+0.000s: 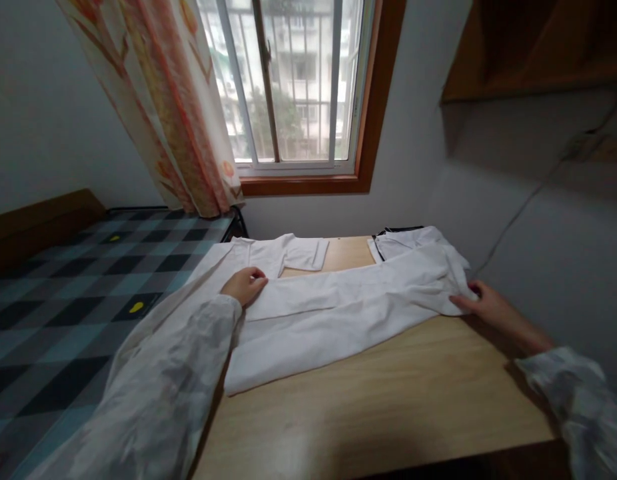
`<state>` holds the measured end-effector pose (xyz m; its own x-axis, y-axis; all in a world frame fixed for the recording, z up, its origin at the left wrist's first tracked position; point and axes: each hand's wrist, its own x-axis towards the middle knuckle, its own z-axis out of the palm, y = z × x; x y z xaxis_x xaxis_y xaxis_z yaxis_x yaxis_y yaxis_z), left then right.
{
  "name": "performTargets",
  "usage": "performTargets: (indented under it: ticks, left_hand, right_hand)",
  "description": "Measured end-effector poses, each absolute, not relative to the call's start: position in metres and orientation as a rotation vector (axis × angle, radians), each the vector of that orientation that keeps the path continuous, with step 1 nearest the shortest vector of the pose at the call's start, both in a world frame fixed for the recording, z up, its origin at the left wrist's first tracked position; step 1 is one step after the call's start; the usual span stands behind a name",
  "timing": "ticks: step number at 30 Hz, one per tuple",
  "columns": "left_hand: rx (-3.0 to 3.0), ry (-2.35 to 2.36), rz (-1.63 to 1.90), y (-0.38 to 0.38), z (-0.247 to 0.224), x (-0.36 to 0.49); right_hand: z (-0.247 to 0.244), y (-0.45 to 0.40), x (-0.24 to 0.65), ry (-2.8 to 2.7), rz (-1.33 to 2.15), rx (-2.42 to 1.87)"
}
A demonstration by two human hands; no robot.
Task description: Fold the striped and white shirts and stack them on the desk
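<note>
A white garment (pixel 338 307) is spread across the wooden table in long, overlapping layers; its exact kind I cannot make out. My left hand (pixel 245 286) pinches the cloth near the left end, fingers curled at a folded edge. At the far right end, my right hand (pixel 474 301) grips the garment's corner between thumb and fingers. Part of the white cloth reaches left over the table's edge, under my left forearm. Behind the right portion lies a bunched white cloth (pixel 401 243) with a dark edge, partly covered.
The wooden table (pixel 378 400) stands against the wall, beside a bed (pixel 88 300) with a checked cover on the left. A curtain (pixel 178 113) hangs by the barred window (pixel 298 87). A wooden shelf (pixel 533 73) juts out at upper right, with a cable (pixel 518 210) running down below it.
</note>
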<state>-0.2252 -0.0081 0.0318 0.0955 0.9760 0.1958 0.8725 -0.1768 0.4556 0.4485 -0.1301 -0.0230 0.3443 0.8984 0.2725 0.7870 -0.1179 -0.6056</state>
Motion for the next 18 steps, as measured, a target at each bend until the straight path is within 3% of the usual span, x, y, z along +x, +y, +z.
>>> performTargets:
  ticks: [3,6,11,18]
  left_hand:
    - [2.249,1.988,0.685,-0.018,0.032,-0.238]
    - [2.501,1.791,0.655,-0.036,0.042,-0.250]
    - [2.827,1.226,0.503,-0.066,0.052,-0.252]
    - [2.977,1.102,0.412,-0.078,0.047,-0.241]
  right_hand:
    - [0.002,-0.131,0.448,-1.614,-0.201,-1.830]
    - [0.033,-0.118,0.434,-1.975,-0.482,-1.642]
    - [0.043,-0.075,0.412,-2.504,-0.440,-1.299]
    - [0.035,-0.042,0.411,-2.558,-0.514,-1.209]
